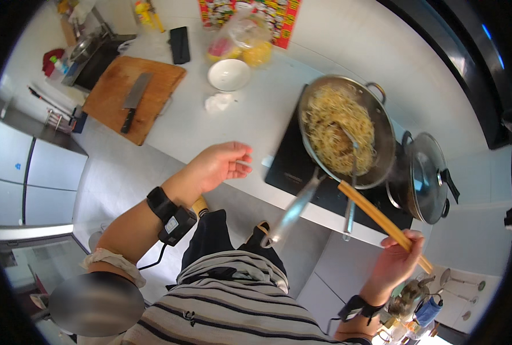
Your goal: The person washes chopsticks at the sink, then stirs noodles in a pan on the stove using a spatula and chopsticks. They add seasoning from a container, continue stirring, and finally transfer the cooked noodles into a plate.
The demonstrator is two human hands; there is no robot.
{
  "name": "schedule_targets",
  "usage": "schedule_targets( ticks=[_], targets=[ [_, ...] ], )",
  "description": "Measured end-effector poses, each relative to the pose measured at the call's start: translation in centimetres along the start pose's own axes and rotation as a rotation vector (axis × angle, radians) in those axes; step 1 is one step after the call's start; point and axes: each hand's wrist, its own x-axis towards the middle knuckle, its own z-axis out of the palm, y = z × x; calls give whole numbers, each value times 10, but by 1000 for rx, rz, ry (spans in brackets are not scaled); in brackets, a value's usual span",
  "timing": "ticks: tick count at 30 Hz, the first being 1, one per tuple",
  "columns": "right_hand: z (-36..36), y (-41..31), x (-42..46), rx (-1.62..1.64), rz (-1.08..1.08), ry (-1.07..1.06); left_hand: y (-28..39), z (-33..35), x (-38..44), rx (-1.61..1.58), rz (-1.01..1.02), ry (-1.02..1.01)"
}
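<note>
My right hand (396, 258) grips a pair of long wooden chopsticks (381, 221), whose far ends reach to the near rim of a steel wok (379, 166). Pale, stringy food (333, 116), like noodles or shreds, fills much of the wok. A metal spatula (354, 166) rests in it, handle hanging out over the front. The wok's long handle (292, 211) sticks out past the counter edge. My left hand (223, 166), loosely curled and holding nothing, hovers by the counter edge, left of the black cooktop (282, 161).
A lidded pot (428, 177) stands right of the wok. On the counter (187, 125) are a cutting board (109, 95) with a cleaver (136, 97), a white bowl (229, 75), crumpled tissue (218, 102), plastic-bagged food (243, 45) and a black phone-like slab (179, 45). A range hood (454, 56) overhangs the right.
</note>
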Motion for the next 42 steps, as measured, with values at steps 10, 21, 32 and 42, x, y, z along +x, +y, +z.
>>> schedule_targets(
  ticks=[10, 21, 32, 42],
  targets=[
    [292, 38, 39, -944, -785, -1063, -32, -208, -127, -67, -59, 293],
    [430, 310, 63, -1878, -673, -948, -63, -341, -269, -409, 38, 741],
    [434, 306, 40, -1733, -444, -940, -57, -354, -254, -451, 2, 686],
    [166, 71, 58, -1710, -340, -347, -10, -338, -184, -200, -49, 544]
  ],
)
